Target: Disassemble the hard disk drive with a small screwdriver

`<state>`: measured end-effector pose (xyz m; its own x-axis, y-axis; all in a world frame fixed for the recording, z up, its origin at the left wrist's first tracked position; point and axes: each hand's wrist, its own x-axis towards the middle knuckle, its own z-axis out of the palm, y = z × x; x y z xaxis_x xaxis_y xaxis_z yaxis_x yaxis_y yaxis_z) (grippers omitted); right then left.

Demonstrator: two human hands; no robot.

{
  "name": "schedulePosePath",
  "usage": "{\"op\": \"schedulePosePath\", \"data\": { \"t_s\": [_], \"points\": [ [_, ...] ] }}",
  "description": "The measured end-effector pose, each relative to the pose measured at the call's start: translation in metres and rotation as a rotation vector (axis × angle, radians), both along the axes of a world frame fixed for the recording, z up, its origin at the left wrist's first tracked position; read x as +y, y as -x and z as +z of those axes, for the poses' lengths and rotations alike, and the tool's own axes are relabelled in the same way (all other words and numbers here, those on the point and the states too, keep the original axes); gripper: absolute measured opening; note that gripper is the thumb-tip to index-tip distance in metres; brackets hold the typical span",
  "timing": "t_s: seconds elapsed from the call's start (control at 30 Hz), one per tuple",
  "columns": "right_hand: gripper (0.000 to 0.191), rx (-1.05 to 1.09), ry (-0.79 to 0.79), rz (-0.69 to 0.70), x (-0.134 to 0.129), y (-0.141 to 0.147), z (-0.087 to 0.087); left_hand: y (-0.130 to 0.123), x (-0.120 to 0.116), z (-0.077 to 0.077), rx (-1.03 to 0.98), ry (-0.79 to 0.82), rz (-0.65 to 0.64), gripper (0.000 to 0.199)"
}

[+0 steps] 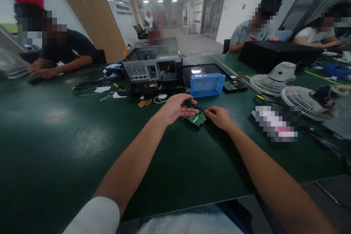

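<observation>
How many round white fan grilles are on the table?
2, both on the right side of the green table: the rear grille near the black box, the front grille nearer and further right. More may be hidden.

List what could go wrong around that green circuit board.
The bare left hand and right hand are close to the green circuit board, so static or a stray fingertip might harm its parts.

The blue bin sits just beyond the hands; a careless reach could knock it.
</observation>
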<state>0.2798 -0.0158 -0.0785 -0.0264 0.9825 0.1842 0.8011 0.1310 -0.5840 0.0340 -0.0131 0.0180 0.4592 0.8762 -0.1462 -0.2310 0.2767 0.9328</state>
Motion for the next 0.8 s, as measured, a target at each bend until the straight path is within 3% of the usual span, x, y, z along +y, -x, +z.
{"op": "schedulePosePath", "data": {
  "t_s": [0.37,0.53,0.8],
  "points": [
    [0.028,0.019,0.014,-0.011,-0.0017,0.0001,0.0009,-0.0004,-0.0024,0.0014,-0.008,0.009,0.058,0.02],
    [0.028,0.011,0.016,-0.014,-0.0026,0.0003,0.0012,0.0023,-0.002,0.0034,0.021,-0.052,0.089,0.014],
    [0.028,0.006,0.017,-0.015,-0.0038,0.0008,0.0047,0.0046,-0.0044,0.0074,0.1,-0.088,0.095,0.02]
  ]
}}
